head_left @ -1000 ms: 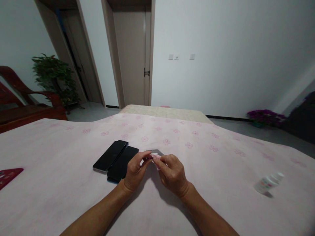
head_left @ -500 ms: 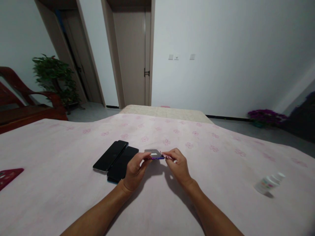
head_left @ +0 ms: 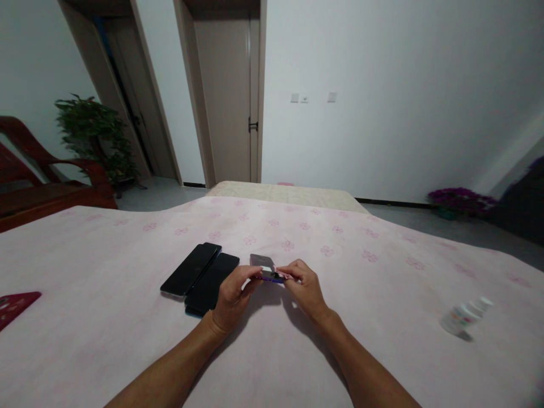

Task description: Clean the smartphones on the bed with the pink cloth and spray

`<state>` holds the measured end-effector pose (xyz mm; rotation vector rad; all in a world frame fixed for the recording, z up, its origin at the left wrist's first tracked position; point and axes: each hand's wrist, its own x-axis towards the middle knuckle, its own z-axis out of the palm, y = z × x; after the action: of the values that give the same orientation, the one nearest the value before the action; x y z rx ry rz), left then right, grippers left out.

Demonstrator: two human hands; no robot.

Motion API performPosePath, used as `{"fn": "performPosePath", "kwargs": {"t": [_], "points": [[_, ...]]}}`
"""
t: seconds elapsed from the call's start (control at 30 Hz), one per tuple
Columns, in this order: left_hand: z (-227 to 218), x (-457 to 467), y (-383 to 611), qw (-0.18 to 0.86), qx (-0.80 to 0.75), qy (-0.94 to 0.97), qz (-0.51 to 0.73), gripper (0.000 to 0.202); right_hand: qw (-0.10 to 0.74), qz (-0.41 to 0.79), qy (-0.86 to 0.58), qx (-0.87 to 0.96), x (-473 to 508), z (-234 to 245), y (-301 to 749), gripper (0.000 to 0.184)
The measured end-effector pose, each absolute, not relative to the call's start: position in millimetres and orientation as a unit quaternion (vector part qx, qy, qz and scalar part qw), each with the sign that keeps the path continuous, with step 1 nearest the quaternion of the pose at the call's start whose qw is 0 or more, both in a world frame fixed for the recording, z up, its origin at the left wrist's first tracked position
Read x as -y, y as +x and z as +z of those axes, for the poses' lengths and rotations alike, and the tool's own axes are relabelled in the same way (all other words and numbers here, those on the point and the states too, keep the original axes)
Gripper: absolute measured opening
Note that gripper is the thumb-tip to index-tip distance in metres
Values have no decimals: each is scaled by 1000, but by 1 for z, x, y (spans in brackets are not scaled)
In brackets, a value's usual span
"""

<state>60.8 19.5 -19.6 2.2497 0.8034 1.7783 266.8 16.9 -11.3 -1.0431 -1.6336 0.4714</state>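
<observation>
Pinched between the thumb and fingers of my left hand (head_left: 232,296) is a phone (head_left: 260,260) with a dark grey face, a pale patch and a purple-blue edge. It is held tilted above the bed-like pink surface. My right hand (head_left: 306,288) is closed on a small pink cloth (head_left: 284,275), which touches the right near corner of the phone. Left of my left hand lie black phones, one (head_left: 193,268) beside another (head_left: 216,276), overlapping others beneath. My fingers hide part of the held phone.
Pink floral cloth (head_left: 127,272) covers the broad surface. A white bottle (head_left: 463,316) lies tilted-looking at the right. A red phone or case (head_left: 19,306) is at the left edge. Beyond stand a wooden chair (head_left: 93,175), a plant (head_left: 96,127) and purple flowers (head_left: 461,199).
The held phone has tipped so more of its upper face shows. My right hand has shifted slightly left, bringing the pink cloth over the phone's corner.
</observation>
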Motion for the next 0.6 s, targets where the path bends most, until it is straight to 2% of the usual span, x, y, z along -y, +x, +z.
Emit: {"fn": "performPosePath", "kwargs": {"t": [0.33,0.47,0.6], "points": [[-22,-21,65,231,-356,667,613,25,547,230,-458,662,-7,-17,247,27],[-22,-18,68,239,-395,644,610,24,532,237,-462,669,-5,-19,242,27],[-22,-16,71,203,-405,667,592,17,487,253,-496,673,-4,-19,239,24]]}}
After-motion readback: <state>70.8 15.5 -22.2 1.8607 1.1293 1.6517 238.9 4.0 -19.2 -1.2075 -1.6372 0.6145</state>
